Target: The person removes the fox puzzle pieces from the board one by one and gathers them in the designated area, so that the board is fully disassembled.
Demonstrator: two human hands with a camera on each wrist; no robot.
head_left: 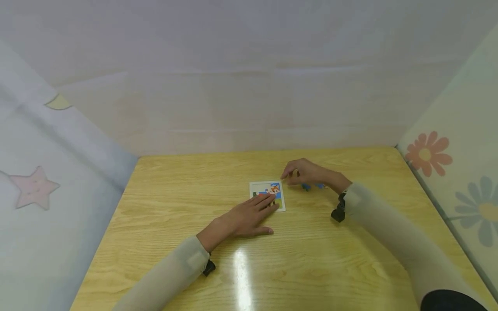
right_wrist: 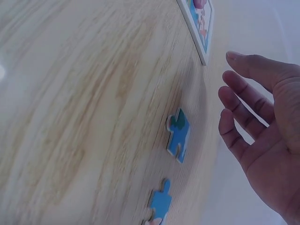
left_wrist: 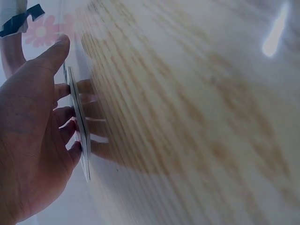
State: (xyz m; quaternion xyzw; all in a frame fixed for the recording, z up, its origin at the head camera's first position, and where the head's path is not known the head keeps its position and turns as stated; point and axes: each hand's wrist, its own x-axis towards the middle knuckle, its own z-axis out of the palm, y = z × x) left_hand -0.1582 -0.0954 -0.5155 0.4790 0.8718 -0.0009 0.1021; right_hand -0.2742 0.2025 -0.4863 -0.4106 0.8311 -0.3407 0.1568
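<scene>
A small square jigsaw board (head_left: 258, 183) with a white frame and a cartoon animal lies flat on the table. My left hand (head_left: 249, 218) rests on its near part with the fingers stretched out, covering some of the picture. In the left wrist view, the fingertips meet the board's (left_wrist: 80, 119) surface. Off the board's far right corner hovers my right hand (head_left: 305, 171), its fingers loosely bent and nothing between them. Below that hand, in the right wrist view, lie a blue puzzle piece with a green patch (right_wrist: 178, 136) and another blue piece (right_wrist: 160, 204).
The wood-grain table (head_left: 175, 185) reflects a bright strip of light near its front. A pale cloth wall (head_left: 233, 108) stands along the back, and printed side walls with a star (head_left: 35, 188) and flowers (head_left: 428, 154) flank the table.
</scene>
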